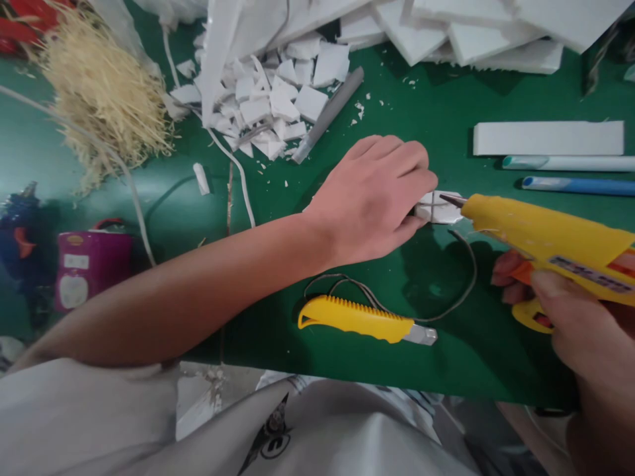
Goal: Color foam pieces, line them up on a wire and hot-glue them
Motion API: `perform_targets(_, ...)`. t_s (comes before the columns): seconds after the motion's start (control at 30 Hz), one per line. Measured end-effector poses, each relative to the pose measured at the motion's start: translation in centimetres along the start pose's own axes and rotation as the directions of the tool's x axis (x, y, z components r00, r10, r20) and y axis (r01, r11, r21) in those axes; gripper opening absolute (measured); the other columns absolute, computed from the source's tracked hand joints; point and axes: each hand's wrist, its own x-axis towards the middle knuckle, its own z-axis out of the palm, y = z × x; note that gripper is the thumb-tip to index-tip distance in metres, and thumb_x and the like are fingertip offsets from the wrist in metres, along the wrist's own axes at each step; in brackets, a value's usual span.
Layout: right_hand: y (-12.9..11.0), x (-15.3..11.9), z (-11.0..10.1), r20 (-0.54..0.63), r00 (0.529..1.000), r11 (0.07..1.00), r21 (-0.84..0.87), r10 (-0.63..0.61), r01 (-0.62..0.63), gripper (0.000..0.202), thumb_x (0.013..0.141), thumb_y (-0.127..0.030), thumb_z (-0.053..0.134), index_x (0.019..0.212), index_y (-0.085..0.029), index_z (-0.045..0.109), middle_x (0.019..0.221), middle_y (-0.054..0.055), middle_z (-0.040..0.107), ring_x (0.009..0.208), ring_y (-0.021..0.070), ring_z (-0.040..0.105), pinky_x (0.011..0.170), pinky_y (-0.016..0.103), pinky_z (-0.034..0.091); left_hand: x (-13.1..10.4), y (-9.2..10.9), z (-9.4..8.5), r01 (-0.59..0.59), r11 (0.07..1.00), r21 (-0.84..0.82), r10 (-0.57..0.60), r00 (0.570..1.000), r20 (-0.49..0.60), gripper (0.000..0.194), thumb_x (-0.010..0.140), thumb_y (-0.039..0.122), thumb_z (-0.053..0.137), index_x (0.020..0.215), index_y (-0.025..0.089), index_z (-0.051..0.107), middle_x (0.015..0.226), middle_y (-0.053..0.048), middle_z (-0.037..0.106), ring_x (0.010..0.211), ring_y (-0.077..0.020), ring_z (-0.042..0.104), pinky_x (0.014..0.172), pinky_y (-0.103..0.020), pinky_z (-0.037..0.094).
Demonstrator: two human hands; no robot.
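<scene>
My left hand (372, 198) is closed on a small white foam piece (441, 209), gripping its left end against the green table. A thin grey cord crosses that piece, and part of the foam is hidden under my fingers. In my right hand (570, 317) is a yellow hot glue gun (546, 231), fingers wrapped round its handle at the orange trigger. Its metal nozzle points left and meets or hovers just over the foam; I cannot tell which. A loose dark cord (473, 271) curves below. Nearer me lies a yellow utility knife (357, 318) with its blade partly out.
White foam scraps (278, 99) and a grey marker (330, 116) lie behind my left hand. Foam sheets (471, 33) are stacked at the back. To the right are a foam strip (548, 139) and two pens. Straw (104, 99) and a purple box (92, 268) are at left.
</scene>
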Motion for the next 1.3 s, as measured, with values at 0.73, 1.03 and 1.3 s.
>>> perform_targets(0.73, -1.0, -0.5, 0.0, 0.028, 0.999, 0.999, 0.037, -0.016, 0.015, 0.017, 0.094, -0.044, 0.070, 0.085, -0.031, 0.070, 0.083, 0.006, 0.072, 0.073, 0.0243, 0.071, 0.070, 0.043, 0.065, -1.8, -1.6, -1.8, -0.005, 0.994, 0.109, 0.009, 0.999, -0.035, 0.024, 0.094, 0.040, 0.063, 0.107, 0.022, 0.070, 0.109, -0.010, 0.071, 0.102, -0.0304, 0.064, 0.097, -0.048, 0.046)
perform_targets(1.03, 0.7, 1.0, -0.2, 0.234, 0.953, 0.981, 0.072, -0.192, 0.180, 0.047, 0.085, -0.073, 0.070, 0.078, -0.027, 0.075, 0.067, 0.006, 0.074, 0.051, 0.0225, 0.069, 0.041, 0.031, 0.057, -1.7, -1.3, -1.7, -0.011, 0.996, 0.084, 0.012, 1.000, -0.017, 0.029, 0.095, 0.043, 0.062, 0.114, 0.023, 0.071, 0.112, -0.011, 0.073, 0.103, -0.0313, 0.065, 0.095, -0.049, 0.047)
perform_targets(1.3, 0.9, 2.2, 0.5, 0.153, 0.947, 0.957, -0.022, -0.284, 0.290, 0.055, 0.089, -0.078, 0.061, 0.073, -0.027, 0.073, 0.060, 0.004, 0.071, 0.041, 0.0184, 0.063, 0.035, 0.026, 0.052, -0.9, -1.4, -2.9, 0.108, 0.985, 0.134, -0.124, 0.985, 0.117, 0.021, 0.093, 0.026, 0.054, 0.101, 0.021, 0.074, 0.113, -0.010, 0.073, 0.107, -0.0301, 0.067, 0.102, -0.049, 0.045)
